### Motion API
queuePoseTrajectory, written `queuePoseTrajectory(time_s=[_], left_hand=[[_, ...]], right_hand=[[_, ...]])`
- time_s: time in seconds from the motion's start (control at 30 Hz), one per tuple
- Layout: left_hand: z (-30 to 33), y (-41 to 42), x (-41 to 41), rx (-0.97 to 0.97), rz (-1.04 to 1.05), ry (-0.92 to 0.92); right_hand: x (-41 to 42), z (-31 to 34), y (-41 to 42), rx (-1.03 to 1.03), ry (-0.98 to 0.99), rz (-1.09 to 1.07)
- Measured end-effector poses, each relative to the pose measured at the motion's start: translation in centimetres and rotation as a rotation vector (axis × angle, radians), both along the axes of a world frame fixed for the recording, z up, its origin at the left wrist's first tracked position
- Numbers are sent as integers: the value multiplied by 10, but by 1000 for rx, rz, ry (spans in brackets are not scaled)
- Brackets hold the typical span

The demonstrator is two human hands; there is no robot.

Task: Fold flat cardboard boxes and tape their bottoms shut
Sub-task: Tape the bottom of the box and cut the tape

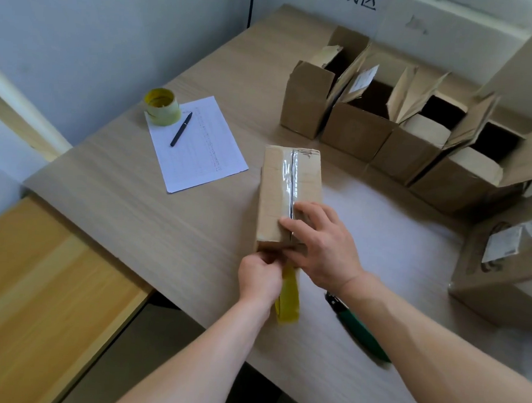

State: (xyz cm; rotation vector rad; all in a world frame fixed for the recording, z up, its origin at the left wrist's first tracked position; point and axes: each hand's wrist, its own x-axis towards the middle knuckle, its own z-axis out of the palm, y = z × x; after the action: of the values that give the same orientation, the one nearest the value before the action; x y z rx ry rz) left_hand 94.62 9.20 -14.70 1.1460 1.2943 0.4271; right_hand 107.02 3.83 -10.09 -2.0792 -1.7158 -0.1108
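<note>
Lying bottom-up, the brown box wears glossy seam tape, right hand pressing flat, left hand pinching.

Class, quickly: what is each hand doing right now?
Left hand: grips the yellow tape roll at the box end.
Right hand: open, fingers pressing the tape flat on the box.

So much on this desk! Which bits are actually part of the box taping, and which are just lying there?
In use:
- box, clear tape along its seam
- yellow tape roll, held by the left hand
- right hand, pressing the tape down

Lying about:
- second tape roll
- paper sheet
- pen
- green-handled tool
</note>
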Motion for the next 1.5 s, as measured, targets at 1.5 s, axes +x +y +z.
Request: queuePoseTrajectory(time_s=[1.5], left_hand=[[118,-11,-12,342,-287,-162]], right_hand=[[-63,66,-78,148,1304,-322]])
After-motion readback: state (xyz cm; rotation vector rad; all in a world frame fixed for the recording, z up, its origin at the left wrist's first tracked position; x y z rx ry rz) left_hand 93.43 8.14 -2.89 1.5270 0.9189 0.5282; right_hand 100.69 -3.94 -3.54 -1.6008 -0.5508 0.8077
